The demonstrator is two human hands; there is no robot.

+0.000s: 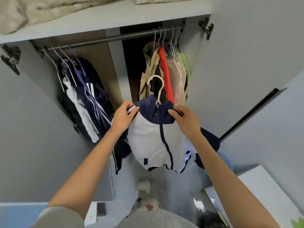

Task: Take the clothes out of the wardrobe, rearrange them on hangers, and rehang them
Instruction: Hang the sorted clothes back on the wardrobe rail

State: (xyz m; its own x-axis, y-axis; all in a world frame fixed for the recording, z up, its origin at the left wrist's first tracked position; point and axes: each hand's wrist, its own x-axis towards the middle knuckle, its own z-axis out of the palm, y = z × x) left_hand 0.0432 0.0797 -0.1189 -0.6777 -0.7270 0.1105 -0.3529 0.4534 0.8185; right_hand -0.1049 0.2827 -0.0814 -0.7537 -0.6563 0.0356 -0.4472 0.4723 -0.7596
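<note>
- This is looking like a home bedroom: a grey wardrobe [115,66] is standing with its doors [238,55] swung wide.
- Everyday clothes [166,74] are hanging on thin hangers [172,38] from its dark rail [115,38].
- Folded bedding [32,10] is lying on the shelf [115,19] above.

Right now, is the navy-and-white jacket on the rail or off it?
Off. Its white hanger hook hangs free below the rail; the left hand and right hand grip the jacket shoulders.
</note>
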